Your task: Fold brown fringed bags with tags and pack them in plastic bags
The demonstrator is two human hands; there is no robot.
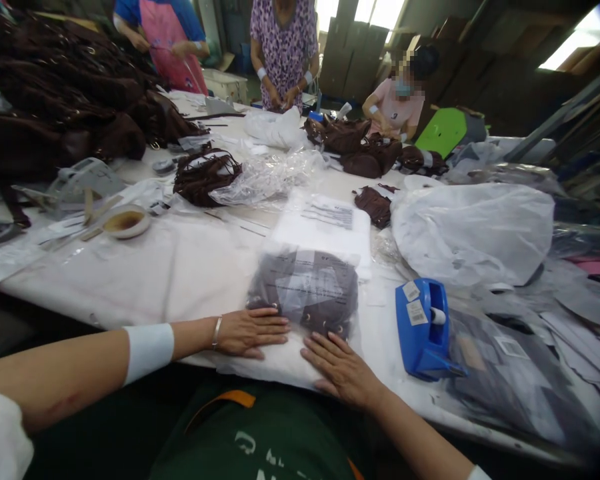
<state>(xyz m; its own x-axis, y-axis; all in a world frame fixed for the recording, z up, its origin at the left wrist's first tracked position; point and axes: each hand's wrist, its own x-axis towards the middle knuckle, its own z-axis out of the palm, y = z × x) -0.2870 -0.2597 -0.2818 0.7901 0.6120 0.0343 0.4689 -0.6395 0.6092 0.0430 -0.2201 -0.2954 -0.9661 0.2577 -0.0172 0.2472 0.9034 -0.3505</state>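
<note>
A dark brown bag in a clear printed plastic sleeve [307,290] lies flat near the table's front edge. My left hand [253,332] rests flat at its lower left, fingers stretched out and pointing right. At the lower right, my right hand [341,369] lies with its fingers spread, the fingertips at the sleeve's lower edge. Neither hand grips anything. Just behind the bag is a stack of white printed plastic sleeves [325,220]. To the right stands a blue tape dispenser [420,327] with small labels stuck on it.
Brown bags [70,100] are piled at the back left. A tape roll [127,221] lies on the left of the white table [205,267]. At the right are a large white plastic bag [475,230] and wrapped dark items [515,373]. Several people work across the table.
</note>
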